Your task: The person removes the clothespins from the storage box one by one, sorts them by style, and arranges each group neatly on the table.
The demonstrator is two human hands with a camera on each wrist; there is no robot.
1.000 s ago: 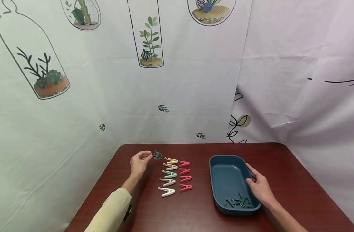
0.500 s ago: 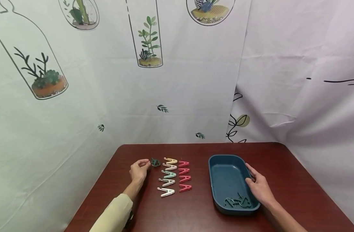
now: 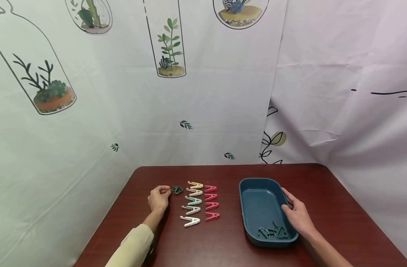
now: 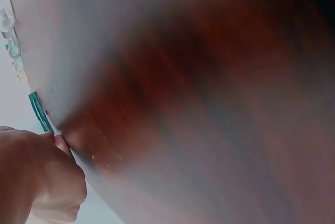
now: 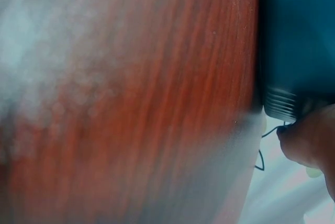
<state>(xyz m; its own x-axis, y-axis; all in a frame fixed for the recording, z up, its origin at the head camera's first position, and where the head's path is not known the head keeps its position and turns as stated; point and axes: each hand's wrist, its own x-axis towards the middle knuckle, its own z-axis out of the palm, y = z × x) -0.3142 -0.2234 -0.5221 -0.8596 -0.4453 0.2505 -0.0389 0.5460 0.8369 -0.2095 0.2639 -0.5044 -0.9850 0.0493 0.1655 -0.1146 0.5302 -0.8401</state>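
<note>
At the far left of the table, my left hand [image 3: 158, 198] pinches a small dark green clip [image 3: 177, 190] with ring-like loops between thumb and fingertips. It is low over the tabletop; in the left wrist view the green clip [image 4: 40, 112] pokes out edge-on from the fingertips. My right hand [image 3: 299, 214] grips the right wall of a deep blue tray [image 3: 244, 207], thumb over the rim and fingers along the outside. Several dark green clips [image 3: 273, 232] lie tangled in the tray's near end. The right wrist view shows the tray's outer side [image 5: 301, 35] beside the fingers.
Just right of my left hand runs a column of pale clothespins [image 3: 192, 210] in white, mint, pink and yellow. A second column of red clothespins [image 3: 212, 205] lies beside it, left of the tray. The brown table [image 3: 197, 248] ends at a printed cloth backdrop [image 3: 203, 96].
My left hand has moved nearer and lower with the green clip, from beyond the yellow clothespin down close to the tabletop. The right hand and the tray stay in place.
</note>
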